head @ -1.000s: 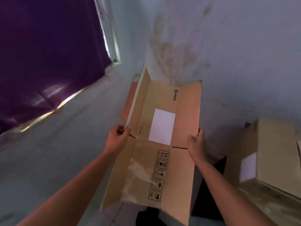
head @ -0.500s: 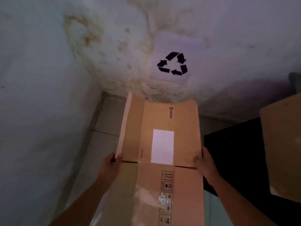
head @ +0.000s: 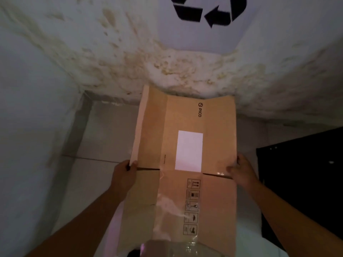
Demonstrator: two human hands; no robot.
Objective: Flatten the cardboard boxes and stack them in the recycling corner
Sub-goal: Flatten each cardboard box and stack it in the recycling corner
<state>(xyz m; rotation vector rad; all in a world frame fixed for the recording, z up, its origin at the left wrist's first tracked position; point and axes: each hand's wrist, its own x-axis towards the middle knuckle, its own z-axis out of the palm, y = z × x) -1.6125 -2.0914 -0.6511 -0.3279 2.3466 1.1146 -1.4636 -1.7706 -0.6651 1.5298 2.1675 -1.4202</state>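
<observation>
A flattened brown cardboard box with a white label, a PICO logo and handling symbols is held lengthwise in front of me, its far end over the floor near the wall's base. My left hand grips its left edge at the flap slit. My right hand grips the right edge at the same height. Clear tape shines on its near half. A white sheet with a black recycling symbol hangs on the wall above the corner.
Stained, flaking walls meet at a corner on the left. Pale floor tiles lie below the box. A black surface stands at the right edge.
My view has swung from the purple curtain and window towards the corner with the recycling sign and drawn closer. The flattened box has come along in both hands. The other boxes at the right have left view.
</observation>
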